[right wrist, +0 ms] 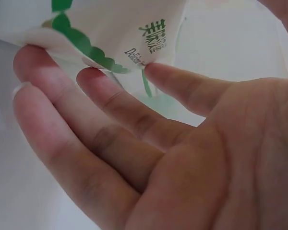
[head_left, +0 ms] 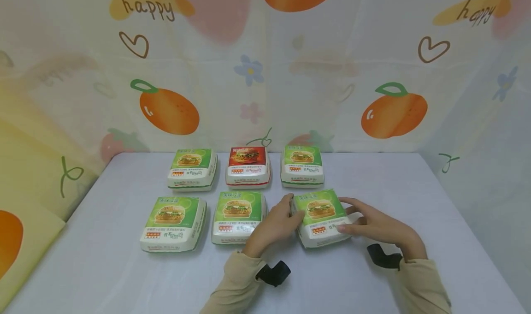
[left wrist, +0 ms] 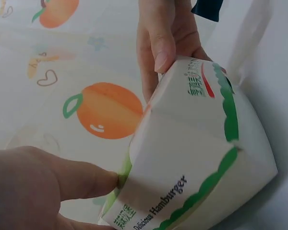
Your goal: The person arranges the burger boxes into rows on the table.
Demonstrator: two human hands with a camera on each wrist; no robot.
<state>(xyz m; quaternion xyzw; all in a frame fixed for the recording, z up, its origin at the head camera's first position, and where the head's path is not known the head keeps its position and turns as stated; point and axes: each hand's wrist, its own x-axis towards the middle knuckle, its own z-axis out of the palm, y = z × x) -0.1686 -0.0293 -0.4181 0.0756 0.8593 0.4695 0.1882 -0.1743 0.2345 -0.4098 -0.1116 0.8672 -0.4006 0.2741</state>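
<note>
A green-and-white hamburger box at the front right is turned at a slight angle, with a hand on either side. My left hand holds its left side; the thumb presses along the upper edge in the left wrist view. At the right side my right hand grips it, thumb near the front corner, other fingers reaching along its side in the right wrist view. Just left of my left hand sits another green hamburger box, its right part partly hidden by the wrist.
Another green box stands at the front left. The back row has a green box, a red box and a green box. All rest on a white table before a fruit-print cloth. Black wrist bands hang at both cuffs.
</note>
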